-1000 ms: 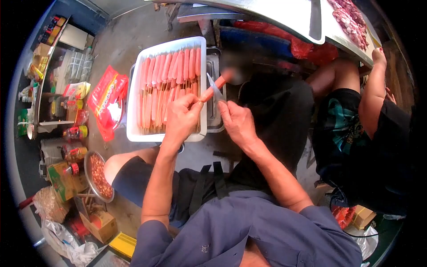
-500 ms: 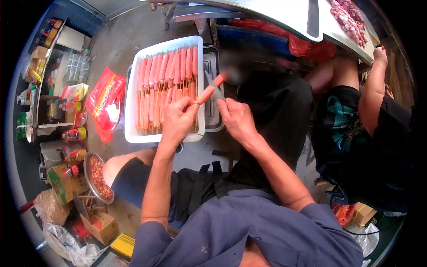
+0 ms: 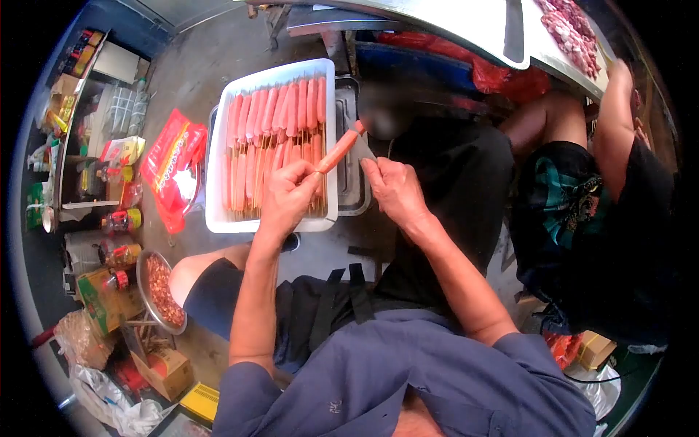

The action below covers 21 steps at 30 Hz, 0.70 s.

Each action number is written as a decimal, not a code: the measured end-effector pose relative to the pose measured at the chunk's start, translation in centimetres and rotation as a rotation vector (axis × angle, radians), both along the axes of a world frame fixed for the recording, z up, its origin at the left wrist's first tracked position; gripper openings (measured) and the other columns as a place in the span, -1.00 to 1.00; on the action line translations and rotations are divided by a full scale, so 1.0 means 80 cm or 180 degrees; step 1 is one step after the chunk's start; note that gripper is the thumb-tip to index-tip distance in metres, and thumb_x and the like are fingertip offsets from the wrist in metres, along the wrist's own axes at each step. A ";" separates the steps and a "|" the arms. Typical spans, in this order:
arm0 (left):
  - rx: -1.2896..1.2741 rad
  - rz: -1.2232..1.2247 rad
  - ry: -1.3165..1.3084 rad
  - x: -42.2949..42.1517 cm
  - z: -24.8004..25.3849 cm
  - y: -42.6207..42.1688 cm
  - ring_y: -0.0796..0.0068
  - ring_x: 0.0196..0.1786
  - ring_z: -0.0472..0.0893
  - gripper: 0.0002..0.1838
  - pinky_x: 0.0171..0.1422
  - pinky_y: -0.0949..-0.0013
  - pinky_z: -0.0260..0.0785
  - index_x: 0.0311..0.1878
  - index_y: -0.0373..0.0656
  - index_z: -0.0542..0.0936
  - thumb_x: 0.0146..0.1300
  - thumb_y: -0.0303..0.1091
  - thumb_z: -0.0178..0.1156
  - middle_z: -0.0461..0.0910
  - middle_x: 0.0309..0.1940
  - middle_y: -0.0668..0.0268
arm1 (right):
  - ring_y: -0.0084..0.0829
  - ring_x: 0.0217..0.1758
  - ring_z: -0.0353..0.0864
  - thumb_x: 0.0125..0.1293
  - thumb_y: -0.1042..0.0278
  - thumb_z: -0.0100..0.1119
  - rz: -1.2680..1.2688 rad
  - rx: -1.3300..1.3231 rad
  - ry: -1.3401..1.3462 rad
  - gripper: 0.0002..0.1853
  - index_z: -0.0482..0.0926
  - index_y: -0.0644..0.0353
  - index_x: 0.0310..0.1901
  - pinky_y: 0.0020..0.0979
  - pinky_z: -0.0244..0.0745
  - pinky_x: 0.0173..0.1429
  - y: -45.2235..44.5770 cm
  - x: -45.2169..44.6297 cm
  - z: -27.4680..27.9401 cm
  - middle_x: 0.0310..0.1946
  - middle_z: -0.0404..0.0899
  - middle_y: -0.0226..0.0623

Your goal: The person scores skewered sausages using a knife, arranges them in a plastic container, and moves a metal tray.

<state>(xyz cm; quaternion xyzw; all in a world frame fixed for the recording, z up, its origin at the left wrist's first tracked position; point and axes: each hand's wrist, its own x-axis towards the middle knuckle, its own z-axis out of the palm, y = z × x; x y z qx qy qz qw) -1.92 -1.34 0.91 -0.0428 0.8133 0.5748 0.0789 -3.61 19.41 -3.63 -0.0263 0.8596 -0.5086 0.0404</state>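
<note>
My left hand is closed on the lower end of a pink sausage, which points up and to the right. My right hand grips a knife, its blade against the sausage near the upper end. Left of and behind my hands, a white tray holds several rows of skewered pink sausages. A dark metal tray lies partly under the white one.
A red plastic bag lies left of the tray. A metal bowl of chopped food sits by my left knee. Shelves with bottles line the left. At the right sits another person, beside a table with raw meat.
The knife has shifted along the sausage toward its upper end, and my right hand has moved slightly right and down. The other person's arm has moved up.
</note>
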 end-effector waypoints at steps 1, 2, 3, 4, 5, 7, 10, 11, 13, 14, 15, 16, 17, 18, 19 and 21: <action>0.0005 0.0021 -0.0083 0.000 0.000 0.000 0.69 -0.52 0.46 -0.83 -0.44 0.48 0.27 -0.35 -0.33 0.60 0.32 -0.43 0.17 0.54 -0.59 0.40 | -0.40 -0.73 0.49 0.47 0.13 0.09 0.0088 -0.0024 -0.0082 -0.54 0.46 0.35 -0.50 -0.33 0.33 -0.58 0.001 0.001 0.000 -0.73 0.43 -0.20; 0.0010 0.0041 -0.0162 0.000 0.000 0.000 0.70 -0.51 0.48 -0.84 -0.43 0.48 0.29 -0.34 -0.33 0.60 0.32 -0.44 0.17 0.55 -0.59 0.40 | -0.43 -0.74 0.49 0.48 0.14 0.09 0.0175 -0.0047 -0.0160 -0.53 0.46 0.36 -0.51 -0.34 0.33 -0.59 0.001 0.000 -0.001 -0.74 0.42 -0.23; 0.0013 0.0039 -0.0157 -0.001 -0.001 0.000 0.70 -0.51 0.48 -0.84 -0.43 0.48 0.29 -0.34 -0.33 0.60 0.32 -0.44 0.17 0.55 -0.59 0.40 | -0.43 -0.74 0.49 0.48 0.14 0.09 0.0173 -0.0044 -0.0155 -0.53 0.46 0.36 -0.51 -0.34 0.33 -0.59 0.001 0.000 -0.001 -0.74 0.42 -0.23; -0.0162 0.0091 0.0008 0.000 -0.004 0.001 0.63 -0.52 0.50 -0.85 -0.43 0.43 0.30 -0.34 -0.32 0.61 0.31 -0.44 0.17 0.56 -0.59 0.35 | -0.33 -0.73 0.49 0.47 0.14 0.10 0.0167 -0.0010 -0.0157 -0.54 0.46 0.35 -0.51 -0.30 0.33 -0.58 0.002 0.001 -0.002 -0.72 0.43 -0.16; -0.0339 0.0144 0.0172 0.001 -0.007 0.003 0.56 -0.53 0.53 -0.86 -0.42 0.39 0.32 -0.34 -0.32 0.62 0.30 -0.45 0.18 0.58 -0.59 0.30 | -0.23 -0.71 0.49 0.46 0.14 0.10 0.0160 0.0023 -0.0161 -0.55 0.46 0.35 -0.51 -0.25 0.33 -0.56 0.001 0.002 -0.003 -0.70 0.44 -0.10; -0.0882 0.0177 0.0710 0.001 -0.014 0.007 0.44 -0.54 0.55 -0.87 -0.42 0.33 0.32 -0.34 -0.30 0.63 0.29 -0.44 0.19 0.58 -0.58 0.24 | -0.10 -0.66 0.49 0.46 0.14 0.11 0.0015 0.0161 0.0127 -0.56 0.47 0.34 -0.50 -0.20 0.32 -0.54 -0.004 0.005 -0.009 -0.67 0.45 -0.03; -0.1282 0.0284 0.1146 0.003 -0.007 0.019 0.24 -0.53 0.56 -0.88 -0.41 0.25 0.32 -0.34 -0.28 0.64 0.28 -0.44 0.20 0.57 -0.57 0.13 | 0.10 -0.55 0.45 0.44 0.14 0.12 -0.0221 0.0212 0.0394 -0.58 0.48 0.33 -0.47 -0.12 0.31 -0.49 -0.009 0.005 0.000 -0.60 0.45 0.09; -0.1140 0.0355 0.1044 0.003 -0.003 0.021 0.15 -0.53 0.56 -0.88 -0.41 0.22 0.32 -0.35 -0.27 0.64 0.27 -0.43 0.21 0.55 -0.57 0.10 | 0.18 -0.49 0.42 0.44 0.14 0.12 -0.0315 0.0126 0.0375 -0.59 0.48 0.33 -0.46 -0.09 0.30 -0.47 -0.010 0.005 0.004 -0.56 0.45 0.13; -0.1086 0.0345 0.0946 0.003 -0.002 0.021 0.40 -0.54 0.48 -0.86 -0.44 0.32 0.26 -0.32 -0.30 0.64 0.30 -0.42 0.21 0.50 -0.60 0.22 | 0.09 -0.54 0.45 0.45 0.14 0.11 -0.0395 0.0119 0.0395 -0.58 0.47 0.33 -0.46 -0.12 0.30 -0.49 -0.012 0.006 0.002 -0.59 0.43 0.10; -0.1031 0.0341 0.0851 0.003 -0.002 0.021 0.64 -0.55 0.39 -0.85 -0.46 0.41 0.21 -0.29 -0.32 0.64 0.32 -0.41 0.21 0.45 -0.64 0.35 | 0.01 -0.60 0.47 0.46 0.13 0.10 -0.0470 0.0112 0.0418 -0.57 0.46 0.32 -0.47 -0.15 0.30 -0.50 -0.012 0.006 0.001 -0.63 0.42 0.06; -0.1035 0.0347 0.0852 0.003 -0.004 0.018 0.64 -0.55 0.39 -0.85 -0.46 0.41 0.21 -0.29 -0.32 0.64 0.32 -0.41 0.21 0.45 -0.64 0.35 | 0.01 -0.60 0.47 0.46 0.13 0.10 -0.0463 0.0108 0.0420 -0.57 0.46 0.32 -0.47 -0.15 0.30 -0.50 -0.010 0.004 -0.002 -0.63 0.42 0.06; -0.1006 0.0406 0.0689 0.003 -0.008 0.013 0.65 -0.56 0.39 -0.83 -0.47 0.42 0.20 -0.31 -0.32 0.63 0.33 -0.40 0.20 0.46 -0.64 0.37 | -0.14 -0.62 0.50 0.47 0.12 0.10 -0.0617 -0.0397 0.0051 -0.57 0.45 0.32 -0.47 -0.18 0.30 -0.51 -0.006 0.000 -0.005 -0.65 0.38 0.02; -0.0976 0.0461 0.0523 0.004 -0.010 0.010 0.65 -0.57 0.39 -0.81 -0.47 0.43 0.20 -0.33 -0.32 0.62 0.35 -0.39 0.19 0.47 -0.65 0.39 | -0.28 -0.64 0.53 0.47 0.11 0.10 -0.0770 -0.0901 -0.0325 -0.56 0.44 0.32 -0.47 -0.21 0.29 -0.52 -0.003 -0.001 -0.007 -0.68 0.35 -0.03; -0.0985 0.0461 0.0508 0.004 -0.009 0.009 0.65 -0.57 0.39 -0.81 -0.47 0.43 0.20 -0.33 -0.32 0.62 0.35 -0.39 0.19 0.47 -0.65 0.39 | -0.53 -0.62 0.42 0.48 0.12 0.11 -0.0735 -0.1039 -0.0318 -0.56 0.42 0.32 -0.47 -0.30 0.28 -0.52 -0.002 0.001 0.004 -0.69 0.28 -0.15; -0.0767 0.0426 0.0270 0.002 -0.007 0.009 0.67 -0.57 0.39 -0.79 -0.48 0.46 0.20 -0.36 -0.31 0.61 0.36 -0.38 0.17 0.47 -0.64 0.41 | -0.53 -0.62 0.42 0.48 0.12 0.11 -0.0733 -0.1050 -0.0338 -0.56 0.42 0.32 -0.47 -0.30 0.28 -0.52 -0.003 0.005 0.009 -0.69 0.28 -0.15; -0.0559 0.0400 0.0044 0.000 -0.009 0.008 0.69 -0.57 0.38 -0.77 -0.48 0.48 0.20 -0.39 -0.30 0.60 0.38 -0.37 0.16 0.47 -0.64 0.44 | -0.49 -0.61 0.28 0.47 0.14 0.12 -0.0149 -0.0494 -0.0111 -0.57 0.44 0.33 -0.46 -0.32 0.27 -0.50 -0.007 0.011 0.016 -0.68 0.25 -0.19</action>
